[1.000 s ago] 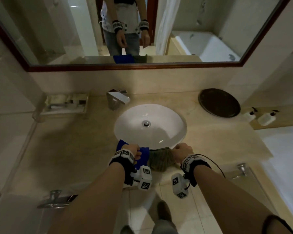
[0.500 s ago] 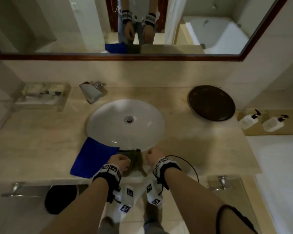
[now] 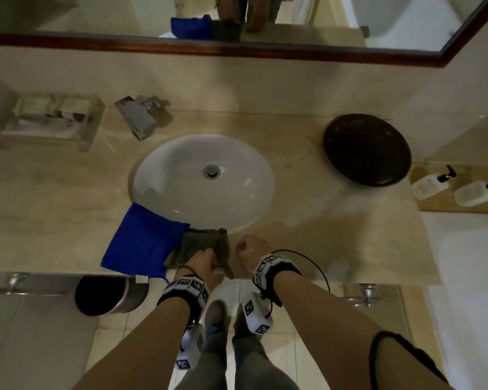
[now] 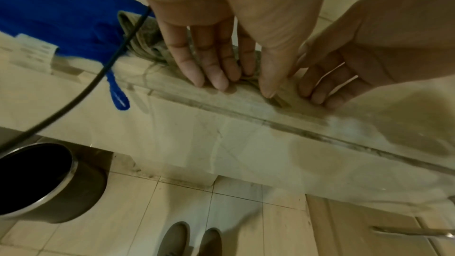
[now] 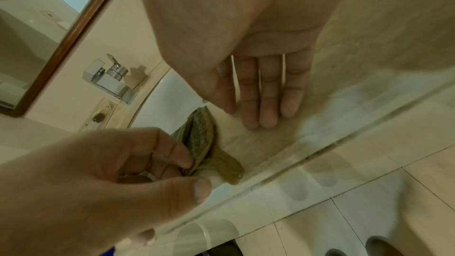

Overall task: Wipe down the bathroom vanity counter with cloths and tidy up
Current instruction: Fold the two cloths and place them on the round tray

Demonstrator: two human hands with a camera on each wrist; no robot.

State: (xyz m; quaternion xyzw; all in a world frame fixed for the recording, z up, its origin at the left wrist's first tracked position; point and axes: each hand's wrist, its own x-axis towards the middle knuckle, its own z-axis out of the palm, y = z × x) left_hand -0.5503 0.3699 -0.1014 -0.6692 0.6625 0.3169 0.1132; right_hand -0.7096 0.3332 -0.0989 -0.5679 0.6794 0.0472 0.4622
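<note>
A blue cloth (image 3: 141, 243) lies flat on the beige vanity counter (image 3: 54, 215), at the front left of the white sink (image 3: 181, 192). Its corner loop hangs over the counter's front edge. A bunched olive cloth (image 3: 200, 244) lies beside it at the sink's front rim. My left hand (image 3: 206, 260) pinches this olive cloth (image 5: 204, 133) between fingers and thumb near the counter edge. My right hand (image 3: 250, 246) is just right of the cloth and apart from it. Its fingers (image 5: 261, 108) are straight and hold nothing, with the tips at the counter surface.
A chrome faucet (image 3: 137, 116) stands behind the sink, and a toiletries tray (image 3: 51, 119) sits at the back left. A dark round tray (image 3: 366, 150) and two pump bottles (image 3: 431, 184) are at the right. A metal bin (image 3: 107, 295) stands under the counter.
The left hand put the blue cloth down flat and moved onto the olive cloth. The right hand let go of the olive cloth and drew aside to the right.
</note>
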